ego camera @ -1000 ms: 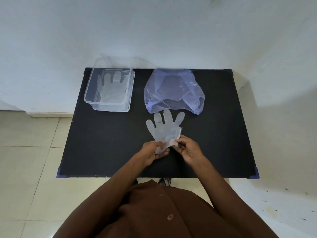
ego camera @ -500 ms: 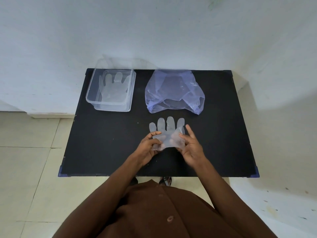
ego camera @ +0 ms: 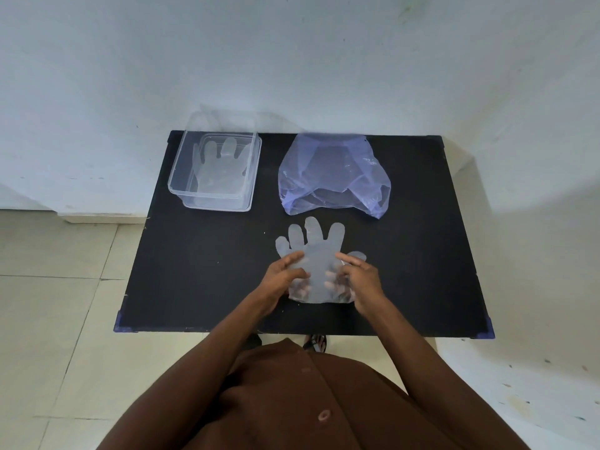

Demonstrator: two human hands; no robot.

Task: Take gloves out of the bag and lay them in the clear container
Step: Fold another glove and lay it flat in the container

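A clear plastic glove (ego camera: 316, 251) is spread out above the black table (ego camera: 207, 271), its fingers pointing away from me. My left hand (ego camera: 284, 277) grips its left edge and my right hand (ego camera: 358, 277) grips its right edge; several of my fingertips show through the film near the cuff. The bluish plastic bag (ego camera: 331, 175) lies just beyond the glove, its mouth facing me. At the back left stands the clear container (ego camera: 177, 186), with another clear glove (ego camera: 220, 167) lying flat inside it.
The table stands against a white wall, with its front edge close to my body. Tiled floor shows to the left of the table. A sandalled foot is visible under the front edge.
The glove was bunched up between my hands half a second ago; it is spread wide again and my hands have moved apart to its sides.
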